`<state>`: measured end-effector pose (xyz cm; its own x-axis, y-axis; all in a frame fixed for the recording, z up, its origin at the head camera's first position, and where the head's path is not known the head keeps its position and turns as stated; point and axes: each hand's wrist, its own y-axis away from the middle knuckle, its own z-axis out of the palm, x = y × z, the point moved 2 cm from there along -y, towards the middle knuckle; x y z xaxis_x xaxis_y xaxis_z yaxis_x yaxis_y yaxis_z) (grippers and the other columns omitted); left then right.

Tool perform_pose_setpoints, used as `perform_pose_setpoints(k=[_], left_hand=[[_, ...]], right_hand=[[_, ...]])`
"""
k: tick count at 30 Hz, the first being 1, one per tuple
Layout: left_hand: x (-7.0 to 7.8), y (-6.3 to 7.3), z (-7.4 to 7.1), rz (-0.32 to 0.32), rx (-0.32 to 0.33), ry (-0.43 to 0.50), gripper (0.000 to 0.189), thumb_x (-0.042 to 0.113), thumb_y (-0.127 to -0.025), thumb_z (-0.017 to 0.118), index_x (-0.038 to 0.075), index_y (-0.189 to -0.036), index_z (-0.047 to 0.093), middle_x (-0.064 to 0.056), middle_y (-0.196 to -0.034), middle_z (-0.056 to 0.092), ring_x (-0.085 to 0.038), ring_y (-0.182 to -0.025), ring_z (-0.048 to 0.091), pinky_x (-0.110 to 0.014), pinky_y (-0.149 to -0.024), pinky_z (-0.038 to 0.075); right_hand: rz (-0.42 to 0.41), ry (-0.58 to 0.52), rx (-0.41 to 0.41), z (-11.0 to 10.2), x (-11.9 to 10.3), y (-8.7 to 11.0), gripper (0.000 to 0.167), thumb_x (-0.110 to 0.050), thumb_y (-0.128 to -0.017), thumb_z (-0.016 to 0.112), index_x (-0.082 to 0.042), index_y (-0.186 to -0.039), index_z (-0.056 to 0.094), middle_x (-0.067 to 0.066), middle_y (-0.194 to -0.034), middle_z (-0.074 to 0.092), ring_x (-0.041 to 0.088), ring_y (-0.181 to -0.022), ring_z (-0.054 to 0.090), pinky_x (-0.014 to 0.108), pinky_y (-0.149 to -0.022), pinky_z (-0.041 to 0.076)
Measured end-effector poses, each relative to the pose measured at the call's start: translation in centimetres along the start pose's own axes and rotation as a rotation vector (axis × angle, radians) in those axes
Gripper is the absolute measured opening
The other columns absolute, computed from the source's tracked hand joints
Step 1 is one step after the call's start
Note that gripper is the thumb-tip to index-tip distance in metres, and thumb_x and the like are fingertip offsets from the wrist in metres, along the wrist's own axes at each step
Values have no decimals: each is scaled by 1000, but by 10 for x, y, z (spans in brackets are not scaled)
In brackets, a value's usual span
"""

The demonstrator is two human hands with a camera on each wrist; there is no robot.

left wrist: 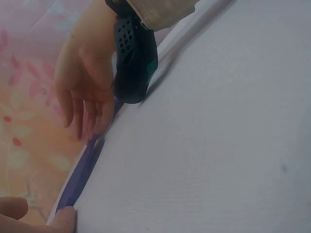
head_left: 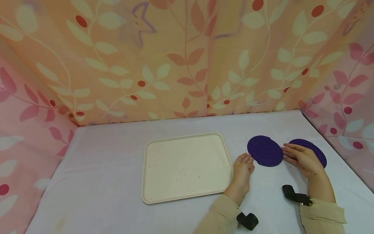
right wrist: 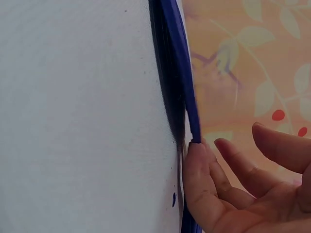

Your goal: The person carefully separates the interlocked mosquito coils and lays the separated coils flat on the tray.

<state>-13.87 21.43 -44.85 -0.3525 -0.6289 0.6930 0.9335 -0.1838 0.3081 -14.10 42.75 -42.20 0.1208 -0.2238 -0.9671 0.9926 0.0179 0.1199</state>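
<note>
Between the hands is a purple spiral disc [head_left: 265,151], coiled like a round mat. My left hand [head_left: 242,170] pinches its near-left rim; in the left wrist view a fingertip [left wrist: 66,217] meets that edge. On the opposite side, my right hand [head_left: 305,161] holds the rim with thumb and fingertip, as the right wrist view shows with the thumb [right wrist: 198,170]. There the disc's edge [right wrist: 187,77] stands a little off the cloth, its dark underside visible. A second purple disc [head_left: 317,150] lies behind the right hand, partly hidden by it.
Left of the hands, a cream rectangular tray [head_left: 187,165] with small dark specks lies on the white cloth-covered table [head_left: 96,182]. Floral curtains [head_left: 187,65] border the back and sides. Black wrist devices [head_left: 247,221] stick out from both sleeves.
</note>
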Motion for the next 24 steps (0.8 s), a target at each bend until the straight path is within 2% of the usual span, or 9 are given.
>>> perform_pose_setpoints(k=[6,12,16,20,24], left_hand=[[0,1,2,-2,23,-3,47,-14,-77,45,-13,-124,43,-22,-125,52,-35,-117,49,-47,-100,41],[-1,2,2,11,26,20,46,-14,-77,45,-13,-123,44,-20,-121,53,-35,-117,49,-46,-101,40],[-1,2,1,4,30,43,43,-11,-80,49,-11,-122,44,-19,-117,54,-32,-109,54,-47,-98,42],[-1,2,0,19,34,63,39,-8,-83,53,-10,-121,44,-17,-110,54,-25,-96,58,-43,-91,48],[-1,3,-1,65,25,21,31,-5,-84,58,-11,-114,52,-11,-97,57,-15,-81,56,-28,-75,52]], right_hand=[[-18,-46,-4,-3,2,-1,34,5,-96,46,-17,-94,72,-4,-95,69,5,-88,64,19,-73,54],[17,3,37,-5,4,-2,36,6,-95,48,-18,-93,74,-7,-93,68,4,-82,63,20,-68,54],[20,-21,52,-4,4,-1,36,9,-92,50,-18,-95,74,-5,-90,67,6,-79,64,21,-65,55],[-15,-39,35,-3,3,-1,38,12,-91,51,-17,-100,73,-2,-90,68,7,-78,64,21,-64,55],[-44,-36,-33,0,4,-1,40,14,-91,48,-15,-106,72,-1,-95,68,8,-82,64,21,-66,55]])
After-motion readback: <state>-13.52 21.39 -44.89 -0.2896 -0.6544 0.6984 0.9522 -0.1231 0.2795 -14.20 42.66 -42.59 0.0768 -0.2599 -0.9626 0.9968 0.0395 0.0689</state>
